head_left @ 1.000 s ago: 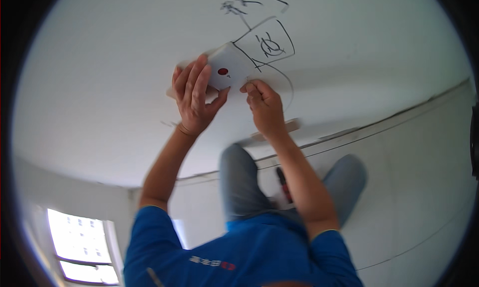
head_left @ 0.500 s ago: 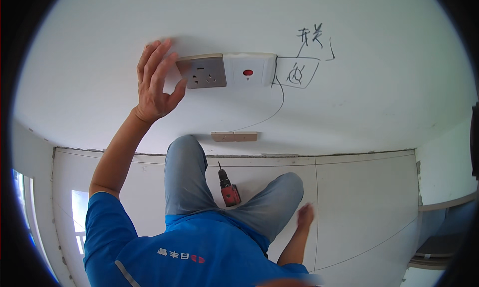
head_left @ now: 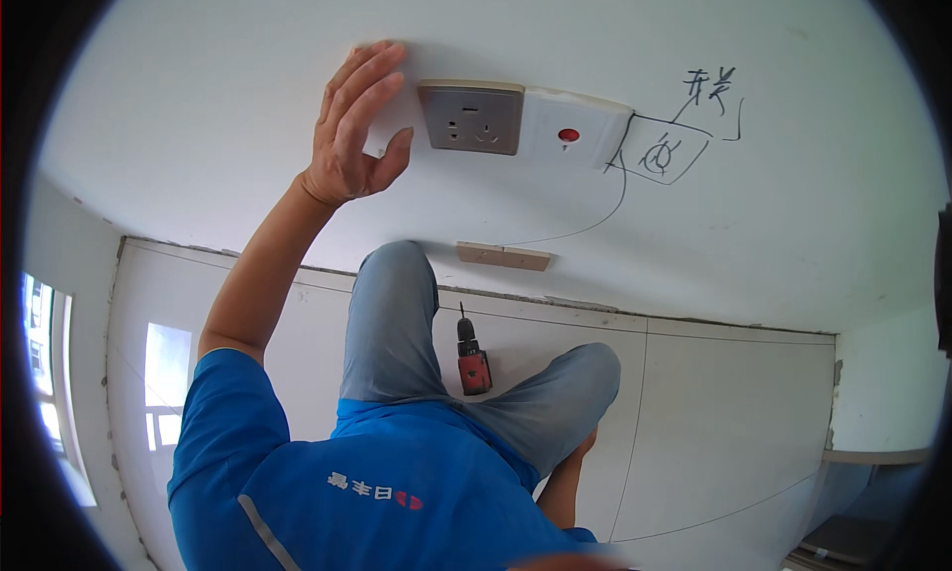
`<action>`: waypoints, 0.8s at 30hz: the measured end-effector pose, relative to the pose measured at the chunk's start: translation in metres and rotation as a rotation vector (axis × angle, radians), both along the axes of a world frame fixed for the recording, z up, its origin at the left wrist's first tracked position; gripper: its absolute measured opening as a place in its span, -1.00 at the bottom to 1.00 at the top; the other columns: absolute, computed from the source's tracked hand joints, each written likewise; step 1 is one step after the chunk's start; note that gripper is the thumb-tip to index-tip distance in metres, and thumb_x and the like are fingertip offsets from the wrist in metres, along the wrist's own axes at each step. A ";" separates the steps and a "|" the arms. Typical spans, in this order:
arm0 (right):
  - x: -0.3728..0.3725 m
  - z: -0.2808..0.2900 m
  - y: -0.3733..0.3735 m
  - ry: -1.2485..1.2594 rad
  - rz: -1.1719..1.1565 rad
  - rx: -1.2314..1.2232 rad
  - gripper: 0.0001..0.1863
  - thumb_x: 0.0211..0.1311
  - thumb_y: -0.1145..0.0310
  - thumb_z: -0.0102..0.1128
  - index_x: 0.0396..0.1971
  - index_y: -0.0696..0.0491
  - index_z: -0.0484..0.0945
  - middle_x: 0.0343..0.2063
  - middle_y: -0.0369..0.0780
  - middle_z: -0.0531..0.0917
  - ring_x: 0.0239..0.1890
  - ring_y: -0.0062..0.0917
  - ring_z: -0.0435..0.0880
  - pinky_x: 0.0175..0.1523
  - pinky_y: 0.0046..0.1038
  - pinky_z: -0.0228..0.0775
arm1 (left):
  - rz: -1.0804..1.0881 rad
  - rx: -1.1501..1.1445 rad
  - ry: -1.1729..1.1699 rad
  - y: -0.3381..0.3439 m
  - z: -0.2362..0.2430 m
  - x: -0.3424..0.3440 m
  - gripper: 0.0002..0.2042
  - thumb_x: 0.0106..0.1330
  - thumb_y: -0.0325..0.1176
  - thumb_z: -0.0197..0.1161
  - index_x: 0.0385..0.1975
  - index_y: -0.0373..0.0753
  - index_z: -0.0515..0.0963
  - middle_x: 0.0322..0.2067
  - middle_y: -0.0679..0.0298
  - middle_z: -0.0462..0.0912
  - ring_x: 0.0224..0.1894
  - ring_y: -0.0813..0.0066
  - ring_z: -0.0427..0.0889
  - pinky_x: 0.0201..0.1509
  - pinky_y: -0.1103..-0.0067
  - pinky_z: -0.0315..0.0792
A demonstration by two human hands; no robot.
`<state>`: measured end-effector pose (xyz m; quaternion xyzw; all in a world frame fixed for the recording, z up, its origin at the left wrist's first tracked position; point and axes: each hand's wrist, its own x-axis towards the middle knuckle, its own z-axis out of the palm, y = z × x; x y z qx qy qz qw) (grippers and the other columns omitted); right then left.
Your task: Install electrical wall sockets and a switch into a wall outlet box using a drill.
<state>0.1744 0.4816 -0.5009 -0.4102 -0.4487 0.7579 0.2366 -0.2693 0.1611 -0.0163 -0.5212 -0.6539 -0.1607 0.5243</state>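
My left hand is raised at the wall with its fingers apart and nothing in it. Just right of it, with a small gap, a grey-brown power socket is mounted on the wall. Touching that socket's right side is a white wall plate with a round red button. My right hand is down beside my bent right leg, mostly hidden by the thigh, so its fingers do not show. On the floor between my legs lies a red and black cordless drill, its bit toward the wall.
Dark marker lines and writing are drawn on the wall right of the white plate. A low beige double socket plate sits near the wall's foot. The pale tiled floor spreads right; a shelf stands at the far right.
My left hand has come away from the socket's left edge, leaving a gap. My right hand has gone from open air to beside my right thigh. The view has shifted and tilted.
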 end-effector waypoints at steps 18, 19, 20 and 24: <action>0.016 0.011 0.007 0.060 -0.022 -0.183 -0.53 0.53 0.04 -0.07 0.09 0.15 0.49 -0.04 -0.13 0.66 0.01 -0.30 0.66 0.13 -0.24 0.52 | -0.003 0.040 -0.011 -0.009 -0.002 0.012 -0.47 0.30 -0.45 0.11 0.33 -0.26 0.35 0.31 -0.01 0.50 0.43 -0.03 0.37 0.53 0.15 0.19; 0.020 0.011 0.006 0.046 -0.001 -0.182 -0.51 0.53 0.04 -0.07 0.16 0.14 0.47 0.02 -0.12 0.64 0.06 -0.27 0.65 0.16 -0.23 0.51 | 0.010 0.037 -0.011 -0.009 -0.004 0.014 -0.47 0.30 -0.45 0.11 0.32 -0.26 0.36 0.30 -0.01 0.51 0.43 -0.03 0.37 0.54 0.16 0.18; 0.022 0.010 0.008 0.031 0.031 -0.195 -0.49 0.53 0.04 -0.08 0.22 0.13 0.44 0.07 -0.11 0.63 0.10 -0.25 0.64 0.19 -0.22 0.50 | 0.023 0.034 -0.011 -0.009 -0.007 0.016 -0.47 0.31 -0.44 0.11 0.32 -0.26 0.36 0.30 0.00 0.51 0.43 -0.02 0.37 0.54 0.16 0.17; 0.015 0.002 0.013 0.060 -0.004 -0.212 -0.51 0.53 0.05 -0.07 0.16 0.15 0.48 0.04 -0.10 0.64 0.07 -0.26 0.65 0.17 -0.23 0.51 | 0.038 0.044 0.009 -0.007 -0.017 0.018 -0.49 0.32 -0.43 0.12 0.31 -0.25 0.38 0.29 0.03 0.53 0.43 0.02 0.37 0.55 0.15 0.16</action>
